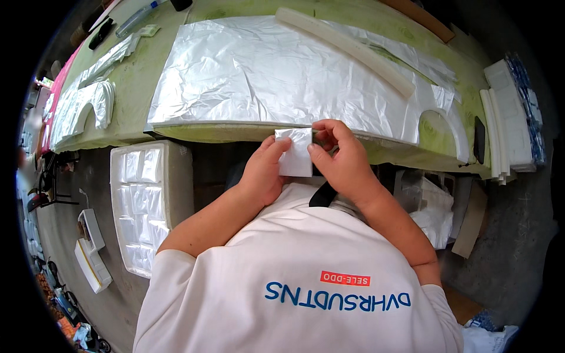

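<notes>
A small, flat packet of folded white plastic film [296,154] is held upright between my two hands, just off the table's near edge. My left hand [265,167] grips its left side, thumb lying across the front. My right hand [342,157] has thumb and fingers bent at the packet's upper right edge, pinching it there. Beyond the hands, a wide stack of shiny white plastic bags [235,76] lies spread over the table, with wrinkled film on top. Across the stack's far right part rests a long whitish bar [347,50].
The table has a green cover [138,88]. More cut plastic bags [94,109] lie at its left end, a dark phone [479,140] at its right. A white foam box [183,194] full of folded packets stands on my left. White boards [509,115] lean at right.
</notes>
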`<state>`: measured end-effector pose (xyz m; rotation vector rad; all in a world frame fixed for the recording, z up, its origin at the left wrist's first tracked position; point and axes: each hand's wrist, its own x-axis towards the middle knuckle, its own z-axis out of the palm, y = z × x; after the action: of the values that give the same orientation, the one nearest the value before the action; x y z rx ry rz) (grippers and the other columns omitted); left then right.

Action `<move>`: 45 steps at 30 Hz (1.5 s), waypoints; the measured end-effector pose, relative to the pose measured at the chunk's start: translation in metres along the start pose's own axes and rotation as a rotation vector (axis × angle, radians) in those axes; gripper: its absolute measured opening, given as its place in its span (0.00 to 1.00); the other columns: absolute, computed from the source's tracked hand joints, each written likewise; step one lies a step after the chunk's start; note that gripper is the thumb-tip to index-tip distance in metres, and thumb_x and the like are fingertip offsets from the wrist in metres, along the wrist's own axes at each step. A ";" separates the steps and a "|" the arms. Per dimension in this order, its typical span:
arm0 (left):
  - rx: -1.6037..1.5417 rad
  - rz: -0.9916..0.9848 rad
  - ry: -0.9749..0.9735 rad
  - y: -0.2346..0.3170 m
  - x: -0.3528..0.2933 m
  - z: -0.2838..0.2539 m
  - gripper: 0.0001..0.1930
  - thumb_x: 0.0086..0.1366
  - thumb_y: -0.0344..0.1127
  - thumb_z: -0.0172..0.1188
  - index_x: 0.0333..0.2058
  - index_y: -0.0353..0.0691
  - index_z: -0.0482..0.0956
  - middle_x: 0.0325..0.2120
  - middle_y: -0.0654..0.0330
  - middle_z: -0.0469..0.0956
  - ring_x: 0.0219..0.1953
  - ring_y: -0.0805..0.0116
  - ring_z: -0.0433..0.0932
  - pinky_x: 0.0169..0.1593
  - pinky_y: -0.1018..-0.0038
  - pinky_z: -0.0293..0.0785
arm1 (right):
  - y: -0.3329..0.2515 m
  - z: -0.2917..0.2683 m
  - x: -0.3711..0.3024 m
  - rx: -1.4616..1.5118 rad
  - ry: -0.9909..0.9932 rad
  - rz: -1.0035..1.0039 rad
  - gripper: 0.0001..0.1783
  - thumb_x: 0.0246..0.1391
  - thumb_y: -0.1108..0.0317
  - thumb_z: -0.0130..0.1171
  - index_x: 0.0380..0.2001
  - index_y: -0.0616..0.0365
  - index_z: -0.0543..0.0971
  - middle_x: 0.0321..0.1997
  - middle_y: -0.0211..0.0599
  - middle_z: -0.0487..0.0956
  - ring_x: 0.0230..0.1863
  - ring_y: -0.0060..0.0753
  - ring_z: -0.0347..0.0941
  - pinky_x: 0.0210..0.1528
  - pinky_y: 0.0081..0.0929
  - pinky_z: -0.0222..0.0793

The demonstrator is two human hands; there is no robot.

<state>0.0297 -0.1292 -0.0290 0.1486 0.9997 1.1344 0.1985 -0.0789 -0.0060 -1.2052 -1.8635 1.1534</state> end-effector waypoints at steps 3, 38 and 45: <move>0.016 0.035 -0.057 -0.006 -0.004 -0.001 0.15 0.73 0.37 0.50 0.55 0.43 0.70 0.49 0.60 0.76 0.50 0.64 0.77 0.56 0.62 0.73 | 0.018 0.010 -0.001 0.271 0.012 0.129 0.17 0.58 0.70 0.64 0.49 0.58 0.75 0.36 0.29 0.76 0.35 0.19 0.71 0.39 0.21 0.71; 1.848 0.929 1.004 0.125 -0.087 -0.255 0.11 0.62 0.27 0.61 0.43 0.45 0.84 0.49 0.55 0.77 0.46 0.57 0.79 0.48 0.66 0.78 | 0.034 0.029 -0.006 0.446 -0.162 0.114 0.09 0.64 0.77 0.58 0.46 0.60 0.76 0.40 0.25 0.77 0.39 0.14 0.71 0.44 0.15 0.69; 1.717 0.832 0.826 0.110 -0.079 -0.251 0.06 0.66 0.30 0.63 0.41 0.42 0.84 0.42 0.58 0.81 0.39 0.59 0.82 0.42 0.69 0.80 | 0.025 0.014 -0.010 0.501 -0.123 0.054 0.09 0.64 0.78 0.56 0.46 0.60 0.76 0.40 0.28 0.77 0.40 0.16 0.71 0.45 0.17 0.69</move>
<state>-0.2324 -0.2343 -0.0661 1.6816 2.6006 0.6688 0.1996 -0.0878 -0.0353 -0.9180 -1.4985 1.6332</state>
